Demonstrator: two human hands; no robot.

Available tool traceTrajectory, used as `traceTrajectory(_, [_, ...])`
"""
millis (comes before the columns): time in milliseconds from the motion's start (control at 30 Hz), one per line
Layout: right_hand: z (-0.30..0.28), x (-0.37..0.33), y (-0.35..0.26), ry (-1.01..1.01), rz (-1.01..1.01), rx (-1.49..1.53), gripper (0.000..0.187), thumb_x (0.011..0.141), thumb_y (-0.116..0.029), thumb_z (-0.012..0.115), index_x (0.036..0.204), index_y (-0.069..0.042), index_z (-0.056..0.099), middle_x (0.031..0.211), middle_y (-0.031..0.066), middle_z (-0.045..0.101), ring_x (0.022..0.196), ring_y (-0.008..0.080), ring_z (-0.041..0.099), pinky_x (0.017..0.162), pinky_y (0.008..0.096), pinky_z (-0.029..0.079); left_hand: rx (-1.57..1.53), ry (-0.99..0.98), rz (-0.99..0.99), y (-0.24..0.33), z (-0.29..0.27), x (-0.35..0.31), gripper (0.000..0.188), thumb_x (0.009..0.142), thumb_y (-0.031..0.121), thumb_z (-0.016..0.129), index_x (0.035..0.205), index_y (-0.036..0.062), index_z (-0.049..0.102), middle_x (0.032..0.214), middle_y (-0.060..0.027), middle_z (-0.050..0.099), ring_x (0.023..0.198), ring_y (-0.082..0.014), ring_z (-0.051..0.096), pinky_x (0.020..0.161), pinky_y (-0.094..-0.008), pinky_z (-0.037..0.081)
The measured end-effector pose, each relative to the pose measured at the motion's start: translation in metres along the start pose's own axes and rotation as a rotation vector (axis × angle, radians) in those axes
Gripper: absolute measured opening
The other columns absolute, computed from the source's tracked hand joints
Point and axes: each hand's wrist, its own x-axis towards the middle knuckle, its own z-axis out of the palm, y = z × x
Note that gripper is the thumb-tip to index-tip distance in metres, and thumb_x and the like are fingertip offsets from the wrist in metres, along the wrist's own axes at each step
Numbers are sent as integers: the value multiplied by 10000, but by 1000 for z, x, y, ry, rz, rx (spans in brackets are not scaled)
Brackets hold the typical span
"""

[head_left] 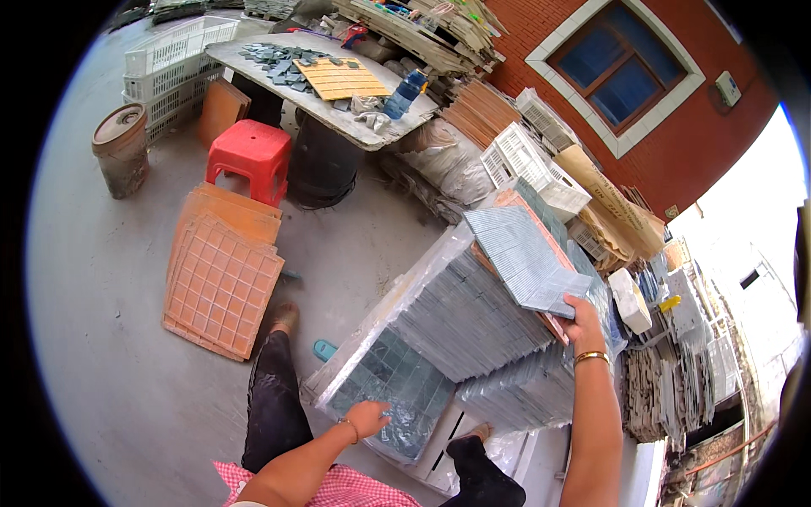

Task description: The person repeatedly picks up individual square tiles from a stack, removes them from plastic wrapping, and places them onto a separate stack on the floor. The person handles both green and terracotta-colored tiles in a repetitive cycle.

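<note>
My right hand is closed on the near corner of a grey mosaic tile sheet, thumb on top. The sheet sags and rests over a reddish-orange board on a tall stack of grey tile sheets. My left hand is low over a shorter pile topped by green-grey square tiles, its fingers slightly apart and nothing visible in them. Whether its fingertips touch the tiles is unclear. Clear plastic wrap lies around the stacks.
Orange grid trays lie on the floor at left, near a red stool and a lidded bucket. Behind stands a table with loose tiles and a blue bottle. White crates and stacked slabs stand at right.
</note>
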Motion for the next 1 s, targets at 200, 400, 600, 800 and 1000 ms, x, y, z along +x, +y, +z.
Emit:
traceTrajectory(200, [16, -18, -3, 68, -429, -244, 347, 753, -44, 482, 1085, 35, 417, 1023, 139, 493, 876, 245, 528, 667, 384, 467, -134, 127, -52, -7, -16, 1, 307, 726, 246, 537, 986, 83, 552, 860, -146, 582, 786, -312, 550, 698, -381, 439])
traceTrajectory(400, [-20, -20, 15, -237, -362, -184, 387, 749, -47, 405, 1118, 67, 403, 1110, 129, 443, 975, 166, 469, 818, 258, 383, -91, 141, -118, -12, -7, 0, 232, 716, 245, 535, 871, 76, 572, 774, -131, 591, 728, -308, 560, 658, -390, 443])
traceTrajectory(600, [-19, -23, 15, -274, -523, -326, 380, 734, -13, 365, 1105, 41, 428, 1077, 108, 472, 964, 178, 478, 823, 272, 368, -51, 112, -33, -18, 6, 7, 220, 720, 242, 530, 842, 62, 565, 756, -122, 595, 708, -301, 566, 646, -385, 448])
traceTrajectory(800, [-1, -22, 1, 323, -881, -1574, 259, 691, -18, 467, 925, -57, 572, 909, 131, 553, 784, 227, 548, 626, 264, 411, -11, 21, -49, -20, 14, 13, 292, 733, 249, 526, 953, 62, 563, 820, -123, 601, 753, -285, 569, 674, -365, 452])
traceTrajectory(1000, [10, -11, -25, 81, -1496, -1585, 174, 663, -19, 505, 767, -84, 628, 886, 126, 574, 868, 269, 538, 742, 319, 413, 27, 6, -75, -17, 16, 16, 286, 734, 248, 522, 961, 79, 565, 837, -121, 598, 763, -290, 565, 684, -374, 445])
